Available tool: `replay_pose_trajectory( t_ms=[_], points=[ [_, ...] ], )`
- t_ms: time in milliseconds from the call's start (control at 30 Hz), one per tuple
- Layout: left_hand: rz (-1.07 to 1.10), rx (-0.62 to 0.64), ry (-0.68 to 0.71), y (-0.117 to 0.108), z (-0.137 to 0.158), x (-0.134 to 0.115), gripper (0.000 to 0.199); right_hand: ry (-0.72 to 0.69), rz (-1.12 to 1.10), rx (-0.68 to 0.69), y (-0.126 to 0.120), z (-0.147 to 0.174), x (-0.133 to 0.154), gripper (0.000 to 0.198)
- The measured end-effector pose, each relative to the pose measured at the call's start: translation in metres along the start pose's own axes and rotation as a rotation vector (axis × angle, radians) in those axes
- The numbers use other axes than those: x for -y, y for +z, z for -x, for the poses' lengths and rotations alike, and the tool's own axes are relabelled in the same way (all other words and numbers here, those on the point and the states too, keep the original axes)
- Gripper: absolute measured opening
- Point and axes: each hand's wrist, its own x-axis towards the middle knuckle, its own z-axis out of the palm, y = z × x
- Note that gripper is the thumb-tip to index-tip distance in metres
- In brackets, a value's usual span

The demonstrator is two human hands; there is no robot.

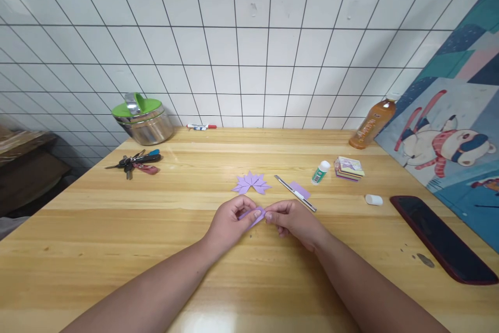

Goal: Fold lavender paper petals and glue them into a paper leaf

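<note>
My left hand (pixel 237 217) is closed on a small folded piece of purple paper (pixel 257 217), thumb on top, just above the table. At the paper's right end, the thumb and forefinger of my right hand (pixel 290 220) pinch its tip. Just beyond my hands lies a fan of pointed purple paper pieces (pixel 251 183), open toward me. To its right a utility knife (pixel 296 194) rests slantwise, partly over a flat purple paper slip (pixel 301 189). Farther right a glue stick (pixel 320 172) lies tilted, and its white cap (pixel 373 199) is apart from it.
A stack of sticky notes (pixel 350 168) sits right of the glue. A phone (pixel 442 239) lies at the right, an amber drink bottle (pixel 372 122) behind. Keys (pixel 136 162), a green-lidded steel pot (pixel 144 120) and markers (pixel 201 127) are toward the left and back, before a tiled wall.
</note>
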Motion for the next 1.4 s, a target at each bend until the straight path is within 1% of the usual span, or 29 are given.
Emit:
replay_pose_trajectory(
  t_ms=[233, 533, 700, 833, 900, 1033, 1133, 1233, 1400],
  points=[
    [0.012, 0.006, -0.002, 0.0006, 0.0012, -0.0025, 0.018, 0.024, 0.011, -0.045, 0.0015, -0.0009, 0.0022, 0.032],
    [0.047, 0.045, -0.053, 0.0012, 0.0024, -0.0027, 0.022, 0.034, -0.013, -0.085, 0.0029, 0.002, 0.0047, 0.032],
    [0.037, 0.069, -0.052, 0.0011, 0.0031, -0.0008, 0.022, 0.045, -0.007, -0.044, 0.0021, -0.0012, 0.0022, 0.032],
    [-0.029, 0.044, -0.014, 0.0009, 0.0027, 0.0008, 0.022, 0.036, 0.007, -0.008, 0.0012, -0.0009, 0.0026, 0.034],
    [-0.05, 0.038, -0.005, 0.0004, 0.0019, 0.0011, 0.022, 0.034, -0.011, 0.007, 0.0002, 0.0009, 0.0039, 0.033],
    [-0.057, 0.02, 0.002, -0.0003, 0.0007, 0.0011, 0.023, 0.037, -0.118, 0.051, -0.0031, 0.0038, 0.006, 0.032],
    [-0.049, 0.019, -0.001, -0.0006, 0.0006, 0.0012, 0.021, 0.031, -0.09, 0.084, -0.004, 0.0036, 0.006, 0.036],
    [-0.046, 0.017, 0.001, -0.0006, 0.0009, 0.0009, 0.02, 0.022, -0.026, 0.067, -0.0024, 0.0021, 0.005, 0.039],
    [-0.039, 0.006, 0.002, -0.0003, 0.0006, -0.0004, 0.018, 0.035, 0.004, 0.012, 0.0003, 0.0001, 0.0029, 0.039]
  ],
)
